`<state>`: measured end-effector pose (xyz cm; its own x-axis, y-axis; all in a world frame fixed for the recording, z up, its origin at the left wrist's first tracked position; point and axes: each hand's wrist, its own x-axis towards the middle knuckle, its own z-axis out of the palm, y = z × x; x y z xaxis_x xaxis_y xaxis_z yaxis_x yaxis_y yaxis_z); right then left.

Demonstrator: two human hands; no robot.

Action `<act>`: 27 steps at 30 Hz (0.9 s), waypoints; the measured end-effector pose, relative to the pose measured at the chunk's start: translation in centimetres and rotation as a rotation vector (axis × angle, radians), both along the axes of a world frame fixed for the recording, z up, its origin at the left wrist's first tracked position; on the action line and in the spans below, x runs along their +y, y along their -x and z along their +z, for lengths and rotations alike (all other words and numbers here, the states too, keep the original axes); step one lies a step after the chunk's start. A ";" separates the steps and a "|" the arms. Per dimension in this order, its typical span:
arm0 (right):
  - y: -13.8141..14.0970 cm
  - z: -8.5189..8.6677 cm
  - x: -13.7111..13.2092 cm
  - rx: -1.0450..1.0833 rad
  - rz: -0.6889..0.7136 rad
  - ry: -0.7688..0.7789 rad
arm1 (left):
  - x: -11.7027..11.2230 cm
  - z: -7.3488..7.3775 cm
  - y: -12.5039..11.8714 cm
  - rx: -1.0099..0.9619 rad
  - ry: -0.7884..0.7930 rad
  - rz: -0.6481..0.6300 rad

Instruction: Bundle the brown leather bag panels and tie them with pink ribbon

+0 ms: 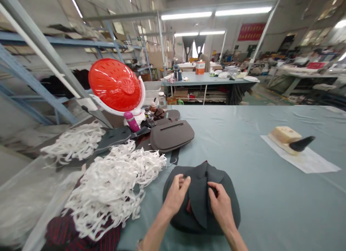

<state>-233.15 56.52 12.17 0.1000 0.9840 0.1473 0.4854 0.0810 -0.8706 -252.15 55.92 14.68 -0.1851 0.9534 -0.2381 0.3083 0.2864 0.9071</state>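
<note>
A stack of dark grey oval fabric pieces (229, 193) lies on the grey-green table near its front edge. One curved grey piece (198, 193) stands folded up in the middle of the stack. My left hand (177, 195) pinches this raised piece from its left side, fingers closed on the cloth. My right hand (220, 204) grips the same piece from the right, fingers curled on its edge. A bit of dark red lining shows under the fold between both hands.
Piles of white paper strips (113, 186) lie to the left, another pile of grey pieces (171, 135) behind. A red fan (116, 85) and pink bottle (131, 121) stand at back left. A yellow block with a black tool (288, 137) rests on white paper at right.
</note>
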 end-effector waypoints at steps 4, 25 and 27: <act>0.8 -0.7 0.2 0.010 -0.017 -0.031 | -0.6 -0.9 -4.5 0.421 -0.022 -0.034; -9.6 -3.0 -0.2 0.005 -0.033 0.052 | 1.4 -4.1 4.0 0.042 -0.210 0.160; -9.8 -3.5 -0.6 -0.034 -0.014 0.019 | 0.8 -4.7 4.2 0.166 -0.236 0.148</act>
